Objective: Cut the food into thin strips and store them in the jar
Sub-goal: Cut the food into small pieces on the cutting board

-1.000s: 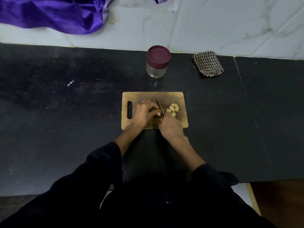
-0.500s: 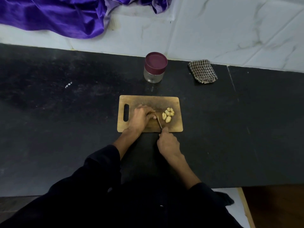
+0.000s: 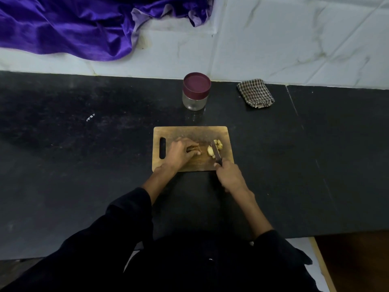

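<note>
A wooden cutting board (image 3: pixel 189 132) lies on the black counter in front of me. My left hand (image 3: pixel 180 152) presses down on a brown piece of food (image 3: pixel 194 149), mostly hidden under its fingers. My right hand (image 3: pixel 230 175) grips the handle of a knife (image 3: pixel 216 151), whose blade lies across a small pile of pale cut pieces (image 3: pixel 214 149) on the board's right side. Behind the board stands a clear glass jar (image 3: pixel 196 91) with its maroon lid on.
A folded checkered cloth (image 3: pixel 255 93) lies at the back right of the counter (image 3: pixel 84 165). Purple fabric (image 3: pixel 73 26) drapes over the white tiled ledge at the back left. The counter's front edge runs just below my arms.
My right hand has moved right with the knife, so the blade now lies over the cut pieces instead of beside my left fingers. My left hand stays on the food.
</note>
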The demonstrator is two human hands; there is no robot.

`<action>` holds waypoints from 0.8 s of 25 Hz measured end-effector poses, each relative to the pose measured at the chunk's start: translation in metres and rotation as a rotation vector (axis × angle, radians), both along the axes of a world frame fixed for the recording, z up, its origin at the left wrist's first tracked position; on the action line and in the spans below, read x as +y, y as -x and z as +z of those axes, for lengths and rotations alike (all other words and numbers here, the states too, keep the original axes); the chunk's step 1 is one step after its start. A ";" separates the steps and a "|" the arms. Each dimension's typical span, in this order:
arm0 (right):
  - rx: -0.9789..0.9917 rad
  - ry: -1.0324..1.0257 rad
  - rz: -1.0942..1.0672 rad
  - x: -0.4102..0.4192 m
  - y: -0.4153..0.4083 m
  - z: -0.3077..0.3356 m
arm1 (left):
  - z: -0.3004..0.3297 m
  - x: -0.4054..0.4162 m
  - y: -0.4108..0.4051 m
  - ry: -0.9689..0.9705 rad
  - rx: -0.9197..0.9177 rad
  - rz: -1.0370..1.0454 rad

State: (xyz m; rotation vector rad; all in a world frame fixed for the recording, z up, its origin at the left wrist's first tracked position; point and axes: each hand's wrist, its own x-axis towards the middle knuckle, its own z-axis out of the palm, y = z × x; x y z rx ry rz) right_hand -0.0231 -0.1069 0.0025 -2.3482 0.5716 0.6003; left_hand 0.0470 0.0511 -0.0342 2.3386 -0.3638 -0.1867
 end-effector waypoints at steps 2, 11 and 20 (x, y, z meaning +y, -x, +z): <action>-0.001 -0.055 -0.038 -0.003 0.000 0.002 | -0.001 0.003 -0.002 -0.031 -0.014 -0.034; -0.033 0.004 0.090 0.021 0.004 -0.009 | -0.005 0.002 -0.002 0.018 -0.035 0.006; -0.085 0.114 0.185 0.024 0.002 -0.012 | -0.008 0.003 -0.003 0.043 -0.029 0.023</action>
